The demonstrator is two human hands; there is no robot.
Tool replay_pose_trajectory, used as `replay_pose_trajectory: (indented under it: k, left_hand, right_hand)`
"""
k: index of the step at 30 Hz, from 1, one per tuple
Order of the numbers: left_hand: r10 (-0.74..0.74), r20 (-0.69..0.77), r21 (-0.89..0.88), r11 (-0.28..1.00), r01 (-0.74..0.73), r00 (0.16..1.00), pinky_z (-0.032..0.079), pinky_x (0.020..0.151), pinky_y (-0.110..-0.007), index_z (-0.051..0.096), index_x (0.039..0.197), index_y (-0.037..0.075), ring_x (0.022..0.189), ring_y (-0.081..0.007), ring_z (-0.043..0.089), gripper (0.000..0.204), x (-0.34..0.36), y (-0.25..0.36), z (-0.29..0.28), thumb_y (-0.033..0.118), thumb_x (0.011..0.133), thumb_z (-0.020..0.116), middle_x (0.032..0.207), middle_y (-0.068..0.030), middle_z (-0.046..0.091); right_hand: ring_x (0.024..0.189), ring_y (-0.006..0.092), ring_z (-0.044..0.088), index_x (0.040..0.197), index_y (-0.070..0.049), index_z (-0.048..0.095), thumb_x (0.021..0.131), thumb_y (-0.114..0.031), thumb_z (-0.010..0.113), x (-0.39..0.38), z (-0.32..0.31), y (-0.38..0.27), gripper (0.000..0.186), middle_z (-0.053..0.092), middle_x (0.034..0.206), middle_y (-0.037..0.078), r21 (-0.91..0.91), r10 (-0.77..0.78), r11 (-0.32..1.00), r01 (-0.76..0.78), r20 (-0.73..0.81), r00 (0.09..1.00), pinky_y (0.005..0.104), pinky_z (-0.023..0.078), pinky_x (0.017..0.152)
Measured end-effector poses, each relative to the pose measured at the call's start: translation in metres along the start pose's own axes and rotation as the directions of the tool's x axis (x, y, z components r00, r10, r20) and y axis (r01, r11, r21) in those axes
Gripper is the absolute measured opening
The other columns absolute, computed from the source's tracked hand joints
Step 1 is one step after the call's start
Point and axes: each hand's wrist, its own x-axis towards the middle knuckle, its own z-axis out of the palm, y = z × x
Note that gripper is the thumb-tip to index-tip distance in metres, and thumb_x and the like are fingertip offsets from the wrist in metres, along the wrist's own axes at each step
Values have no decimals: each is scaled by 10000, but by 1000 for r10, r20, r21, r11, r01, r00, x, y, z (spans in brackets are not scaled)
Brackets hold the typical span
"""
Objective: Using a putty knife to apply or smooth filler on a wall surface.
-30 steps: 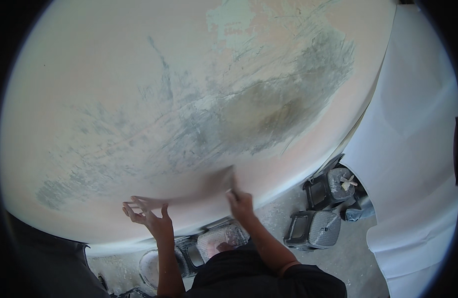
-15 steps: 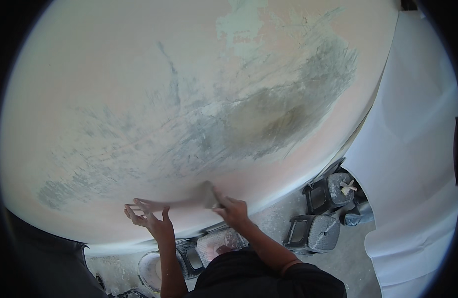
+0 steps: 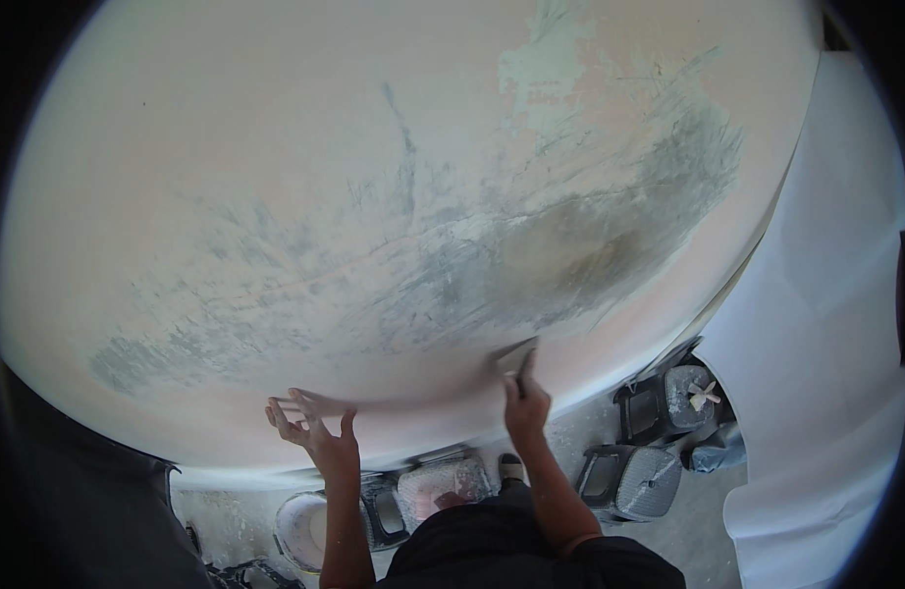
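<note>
A large rounded panel [image 3: 227,147], pale pink and cream, curves across the view, with grey scuffed patches and a brownish area at its middle right. My right hand [image 3: 527,407] is closed on a small flat scraper [image 3: 516,355], whose blade is at the panel's lower part, below the brownish area. My left hand [image 3: 325,447] is raised at the panel's lower edge, fingers and thumb spread apart. A greyish shape lies between its fingers and thumb; I cannot tell whether it is shadow or something thin.
Dusty black stools [image 3: 644,481] stand on the floor below the panel. A pale object [image 3: 703,396] rests on one farther right. A white bucket [image 3: 300,530] stands at lower left. White sheeting [image 3: 816,294] hangs on the right, dark cloth [image 3: 70,491] on the left.
My right hand has moved right along the panel with the scraper, and the blade has turned. My left hand shifts slightly right, still spread. The view has shifted too.
</note>
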Motion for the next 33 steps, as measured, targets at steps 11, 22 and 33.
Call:
replay_pose_trajectory:
  k: [11,22,33]
  left_hand:
    - [39,-1,25,999,-39,999,228,1137,-541,154,1532,90,1431,-458,47,1088,2,2,1,97,680,830,1530,-248,-34]
    - [28,0,3,1000,-28,1000,219,1131,-566,146,1537,109,1429,-464,49,1080,0,2,4,102,693,821,1537,-246,-37]
    - [77,-5,-22,997,-77,997,244,1122,-573,171,1532,108,1429,-478,32,1064,-3,-2,10,69,689,818,1543,-245,-35]
  right_hand:
    - [523,160,558,1408,-33,446,843,-73,638,-1,-3,4,598,574,640,138,19,-1,1000,-1,89,996,299,478,544]
    - [547,161,606,1399,8,433,860,-110,622,1,-5,11,584,609,660,135,122,-38,992,34,23,999,309,512,572]
    - [649,326,670,1397,-30,455,853,-234,693,4,-11,31,628,666,772,171,-81,-125,989,128,37,991,379,537,586]
